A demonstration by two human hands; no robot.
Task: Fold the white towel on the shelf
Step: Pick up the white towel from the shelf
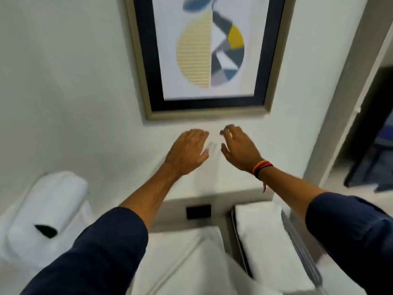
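We see both arms stretched forward over a white shelf [234,193] that runs along the wall, just below a framed picture [209,54]. The left hand [188,153] and the right hand [240,149] are close to each other, palms down, with the fingers loosely curled and spread. Neither hand is closed around anything; both are released. Whether the fingertips touch the cloth under them we cannot tell, because this part is blurred.

The white towel [210,165] seems to lie spread flat on top of the shelf, under and between the two hands, near the back edge by the wall. It has almost the same colour as the shelf, so we cannot follow its edges with certainty.

The right wrist wears a bracelet of red, orange and black threads [262,167]. Both forearms come out of dark blue sleeves [100,248].

On the front edge of the shelf, near its middle, there is a small black rectangle [198,211]. Below the shelf, at the right, a folded white cloth [263,235] lies in a holder with a metal rail [302,243]. At the lower left stands a white rolled bundle [49,201] with a small black thing [46,231] on it. At the far right we see a dark doorway [374,128].
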